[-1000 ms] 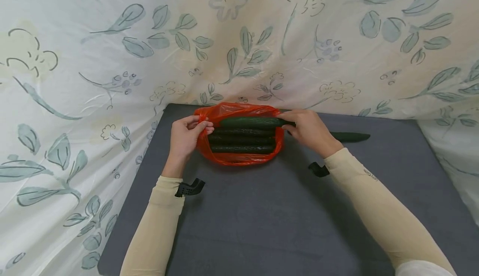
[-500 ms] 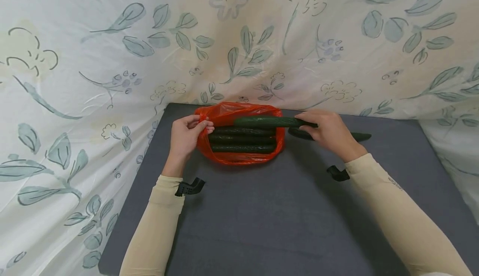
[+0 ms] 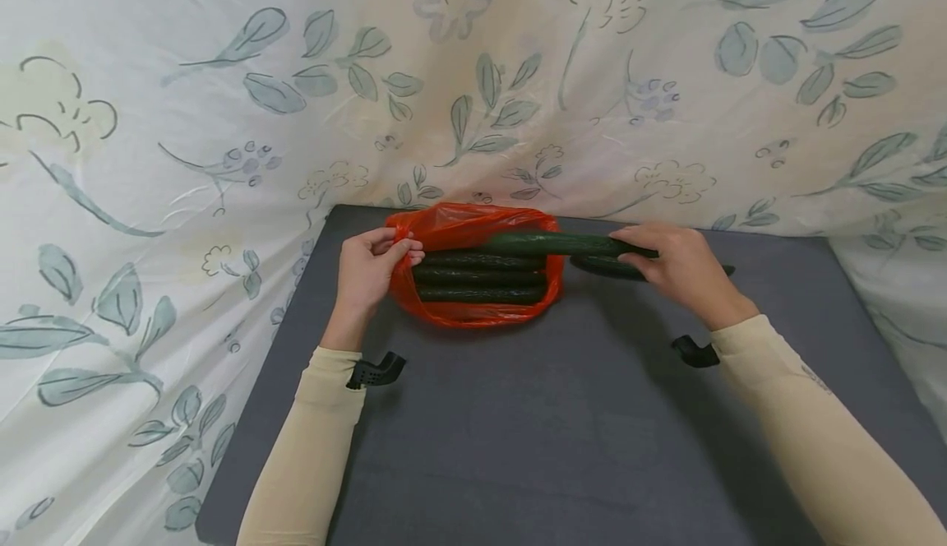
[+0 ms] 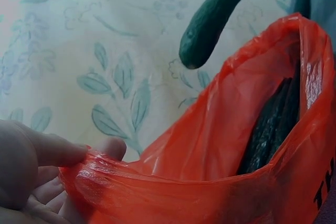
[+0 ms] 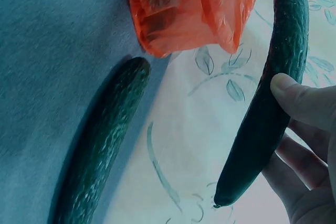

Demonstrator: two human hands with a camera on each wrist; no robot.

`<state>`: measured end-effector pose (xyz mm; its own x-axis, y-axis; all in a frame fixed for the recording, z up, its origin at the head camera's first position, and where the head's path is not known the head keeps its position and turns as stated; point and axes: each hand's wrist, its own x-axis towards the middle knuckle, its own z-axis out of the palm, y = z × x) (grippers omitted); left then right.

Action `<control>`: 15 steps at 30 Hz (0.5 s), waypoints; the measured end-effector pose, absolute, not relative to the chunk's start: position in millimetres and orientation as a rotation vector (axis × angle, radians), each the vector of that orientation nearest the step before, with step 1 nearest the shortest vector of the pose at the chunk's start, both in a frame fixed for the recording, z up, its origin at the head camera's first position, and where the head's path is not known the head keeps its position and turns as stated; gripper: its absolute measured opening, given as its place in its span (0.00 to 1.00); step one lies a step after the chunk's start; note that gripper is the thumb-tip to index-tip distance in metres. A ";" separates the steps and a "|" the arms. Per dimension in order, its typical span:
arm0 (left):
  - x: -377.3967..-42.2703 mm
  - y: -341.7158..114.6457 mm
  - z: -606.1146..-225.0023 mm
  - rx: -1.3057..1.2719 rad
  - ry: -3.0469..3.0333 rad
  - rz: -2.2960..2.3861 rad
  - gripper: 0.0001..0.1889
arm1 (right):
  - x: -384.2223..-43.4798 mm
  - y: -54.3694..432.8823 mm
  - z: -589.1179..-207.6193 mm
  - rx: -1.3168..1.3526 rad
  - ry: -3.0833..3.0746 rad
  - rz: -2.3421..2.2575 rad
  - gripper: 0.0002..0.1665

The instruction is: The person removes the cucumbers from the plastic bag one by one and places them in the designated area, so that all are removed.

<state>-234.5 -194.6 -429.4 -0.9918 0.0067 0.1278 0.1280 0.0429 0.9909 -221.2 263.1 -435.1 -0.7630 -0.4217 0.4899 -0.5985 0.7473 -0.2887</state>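
My left hand (image 3: 370, 270) pinches the left rim of a red plastic bag (image 3: 473, 314), and the left wrist view shows its mouth spread wide. Inside lie several dark green cucumbers (image 3: 481, 277) side by side. With thumb and fingers, my right hand (image 3: 684, 266) grips a cucumber (image 3: 551, 243) near its right end. That cucumber hangs raised above the bag's far side, its left end over the opening. A second loose cucumber (image 5: 102, 145) rests on the table right of the bag, partly behind my right hand in the head view.
A dark grey table (image 3: 503, 431) carries everything. Directly behind it and along its left side hangs a white curtain (image 3: 459, 77) printed with leaves and flowers. A black wrist mount (image 3: 377, 371) juts from the left sleeve, another black mount (image 3: 695, 352) from the right.
My right hand has moved right, drawing the gripped cucumber from over the bag so more of it extends past the right rim. The left hand and bag stay put.
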 end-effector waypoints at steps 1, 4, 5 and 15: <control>-234.8 -194.5 -429.7 -0.143 -2.206 -2.109 0.16 | -219.8 265.6 -435.3 0.772 -2.551 0.613 0.27; -235.1 -194.3 -430.2 -0.144 -2.207 -2.109 0.17 | -215.7 273.3 -436.1 0.756 -2.548 0.613 0.27; -235.1 -194.2 -430.2 -0.145 -2.204 -2.110 0.17 | -214.5 275.7 -436.3 0.754 -2.544 0.611 0.28; -236.6 -194.0 -431.9 -0.164 -2.186 -2.128 0.17 | -205.5 295.2 -437.2 0.735 -2.530 0.568 0.29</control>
